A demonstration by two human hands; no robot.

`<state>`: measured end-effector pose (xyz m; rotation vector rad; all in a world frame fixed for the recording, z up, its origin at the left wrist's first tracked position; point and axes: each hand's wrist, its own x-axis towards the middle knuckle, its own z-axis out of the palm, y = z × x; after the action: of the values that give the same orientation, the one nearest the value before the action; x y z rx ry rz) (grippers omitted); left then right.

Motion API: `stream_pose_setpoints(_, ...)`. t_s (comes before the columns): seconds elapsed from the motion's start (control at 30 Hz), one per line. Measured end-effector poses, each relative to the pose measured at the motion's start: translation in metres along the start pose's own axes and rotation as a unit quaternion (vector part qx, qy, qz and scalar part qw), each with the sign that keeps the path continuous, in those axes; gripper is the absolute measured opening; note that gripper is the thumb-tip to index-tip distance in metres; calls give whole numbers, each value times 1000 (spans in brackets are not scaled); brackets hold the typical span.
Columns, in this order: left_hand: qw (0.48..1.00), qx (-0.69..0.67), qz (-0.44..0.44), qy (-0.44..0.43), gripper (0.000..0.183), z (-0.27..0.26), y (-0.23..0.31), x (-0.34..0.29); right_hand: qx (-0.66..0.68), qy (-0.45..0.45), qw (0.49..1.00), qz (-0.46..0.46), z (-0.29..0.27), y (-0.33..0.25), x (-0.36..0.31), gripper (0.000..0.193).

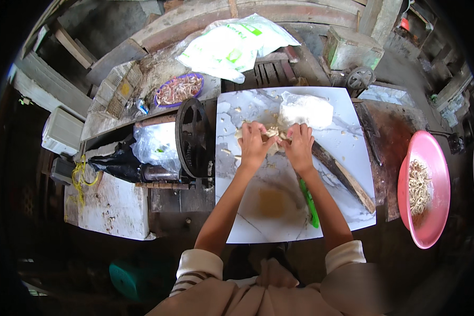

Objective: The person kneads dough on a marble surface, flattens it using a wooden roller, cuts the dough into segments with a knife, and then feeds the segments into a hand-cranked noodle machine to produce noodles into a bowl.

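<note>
My left hand [254, 145] and my right hand [300, 147] work close together over a marble-patterned board [247, 197]. Fingers on both are bent and pinched round a pale, dough-like piece [272, 148], partly hidden by the fingertips. More pale bits and crumbs lie scattered around them. Just beyond my right hand is a clear plastic bag of something white [306, 109]. A long wooden stick [343, 176] slants along the board to the right of that hand. Partly under my right forearm lies a bright green, long, narrow object [309, 204].
At the right stands a pink basin [441, 181] holding pale twisted strips. A machine with a dark spoked wheel [192, 138] borders the board's left side. Behind it sits a purple-rimmed basin [201, 90] of reddish-white strips. A large white-and-green sack [221, 47] lies at the back.
</note>
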<state>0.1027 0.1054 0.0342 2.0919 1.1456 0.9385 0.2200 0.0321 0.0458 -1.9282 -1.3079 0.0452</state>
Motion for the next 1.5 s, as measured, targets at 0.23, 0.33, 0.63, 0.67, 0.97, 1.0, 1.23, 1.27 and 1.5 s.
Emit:
stream_pose_setpoints(0.23, 991, -12, 124, -38, 19, -20, 8, -77, -22, -23, 999, -38, -39, 27, -58, 19)
stream_pose_setpoints(0.33, 979, 19, 150, -137, 29, -32, 16, -131, -88, -52, 994, -29, -64, 32, -102, 23)
stream_pose_setpoints(0.63, 955, 202, 138, -165, 65, -32, 45, -214, -51, -150, 986, -53, -69, 38, -116, 30)
stream_pose_setpoints(0.67, 955, 214, 131, -160, 66, -33, 48, -220, -31, -176, 983, -50, -72, 36, -114, 28)
stream_pose_setpoints(0.97, 962, 235, 91, -102, 70, -30, 59, -258, -171, -344, 885, -262, -96, -4, -101, 29)
stream_pose_setpoints(1.0, 963, 235, 91, -99, 70, -30, 59, -259, -172, -343, 885, -265, -96, -6, -101, 29)
stream_pose_setpoints(1.23, 971, 200, 84, -105, 71, -33, 59, -269, -209, -335, 849, -351, -89, -18, -111, 32)
stream_pose_setpoints(1.27, 971, 197, 83, -106, 71, -34, 59, -269, -209, -336, 850, -348, -87, -18, -111, 32)
stream_pose_setpoints(1.5, 974, 187, 77, -107, 69, -39, 55, -263, -224, -359, 836, -349, -78, -21, -109, 33)
